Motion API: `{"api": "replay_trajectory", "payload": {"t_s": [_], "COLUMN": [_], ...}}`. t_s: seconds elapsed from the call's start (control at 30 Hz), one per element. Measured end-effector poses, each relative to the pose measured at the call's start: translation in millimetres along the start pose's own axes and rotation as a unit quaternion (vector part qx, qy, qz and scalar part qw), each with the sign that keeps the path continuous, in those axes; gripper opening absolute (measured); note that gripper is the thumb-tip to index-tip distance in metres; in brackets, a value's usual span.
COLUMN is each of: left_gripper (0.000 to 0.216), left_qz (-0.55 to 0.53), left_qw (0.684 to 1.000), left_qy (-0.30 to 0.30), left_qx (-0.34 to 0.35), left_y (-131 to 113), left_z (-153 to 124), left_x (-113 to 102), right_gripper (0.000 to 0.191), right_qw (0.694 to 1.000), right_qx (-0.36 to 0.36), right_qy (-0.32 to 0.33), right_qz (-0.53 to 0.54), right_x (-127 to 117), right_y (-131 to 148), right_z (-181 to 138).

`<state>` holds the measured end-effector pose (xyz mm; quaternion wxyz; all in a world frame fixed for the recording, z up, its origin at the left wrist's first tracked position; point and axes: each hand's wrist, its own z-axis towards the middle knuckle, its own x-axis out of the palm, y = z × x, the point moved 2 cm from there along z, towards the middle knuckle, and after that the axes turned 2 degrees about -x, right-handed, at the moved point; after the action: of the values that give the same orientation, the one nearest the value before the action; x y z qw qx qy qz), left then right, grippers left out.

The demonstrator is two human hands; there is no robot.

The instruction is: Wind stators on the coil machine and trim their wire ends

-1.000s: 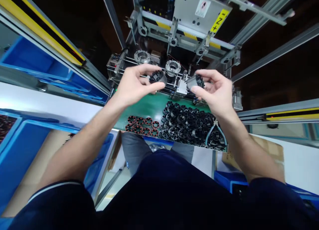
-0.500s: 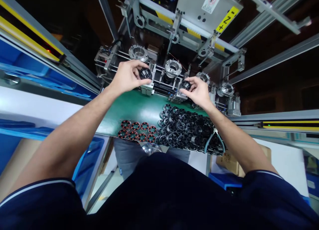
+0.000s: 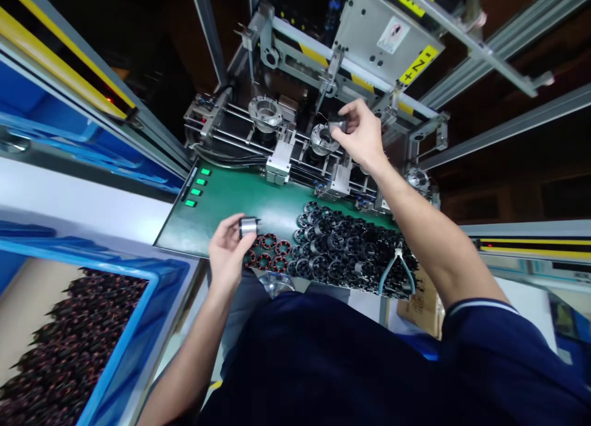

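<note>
The left hand [image 3: 226, 249] pinches a short silver-grey metal cylinder with black ends [image 3: 250, 227] between the thumb and the fingers, and holds it at the near part of the smooth green work surface [image 3: 231, 195], just beside a small group of orange-and-black ring-shaped parts [image 3: 269, 244]. The right hand [image 3: 362, 135] is farther forward, at the machine, and pinches a dark cylindrical part [image 3: 338, 124] with the thumb and the fingertips. This part is at the upper right edge of a round silver metal ring fixture [image 3: 321, 141]; it is blurred, so I cannot tell surely if the two are touching. A second round silver metal ring fixture [image 3: 265, 113] stands to the left on the same machine. Close to the orange-and-black rings, on their right side, lies a dense pile of black round parts [image 3: 339, 244], and pliers with light blue handles [image 3: 409, 275] rest on its right end. At the left, a blue plastic bin [image 3: 146, 309] contains many dark reddish pieces [image 3: 78, 346].
</note>
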<state>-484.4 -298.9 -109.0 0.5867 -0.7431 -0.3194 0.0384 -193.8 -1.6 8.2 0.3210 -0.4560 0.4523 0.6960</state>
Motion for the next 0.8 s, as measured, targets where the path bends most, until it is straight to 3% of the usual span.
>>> {"api": "replay_trajectory", "payload": {"t_s": [0.17, 0.3, 0.4, 0.6, 0.7, 0.8], "left_gripper": [0.069, 0.072, 0.065, 0.065, 0.065, 0.059], "left_qz": [-0.007, -0.069, -0.110, -0.164, -0.190, -0.217], "left_qw": [0.992, 0.984, 0.981, 0.978, 0.977, 0.973], "left_qy": [-0.122, -0.157, -0.157, -0.117, -0.081, -0.049], "left_qx": [-0.029, -0.041, -0.033, -0.046, -0.052, -0.060], "left_y": [4.4, -5.5, -4.4, 0.3, -7.9, -20.8], "left_z": [-26.8, -32.1, -30.0, -32.0, -38.4, -44.1], "left_x": [-78.8, -106.1, -97.7, -50.1, -31.2, -18.4], "right_gripper": [0.094, 0.077, 0.074, 0.075, 0.078, 0.109], "right_qw": [0.997, 0.993, 0.987, 0.976, 0.975, 0.974], "right_qx": [-0.033, -0.047, -0.060, -0.049, -0.051, -0.061], "right_qy": [0.038, 0.088, 0.134, 0.191, 0.182, 0.139], "right_qz": [-0.051, -0.065, -0.065, -0.094, -0.116, -0.170], "right_x": [12.1, 6.5, -0.8, -6.3, 0.4, 16.2], "right_y": [-7.5, -12.0, -15.7, -20.8, -10.0, 3.4], "right_z": [21.3, 26.7, 35.4, 62.8, 47.0, 9.5]}}
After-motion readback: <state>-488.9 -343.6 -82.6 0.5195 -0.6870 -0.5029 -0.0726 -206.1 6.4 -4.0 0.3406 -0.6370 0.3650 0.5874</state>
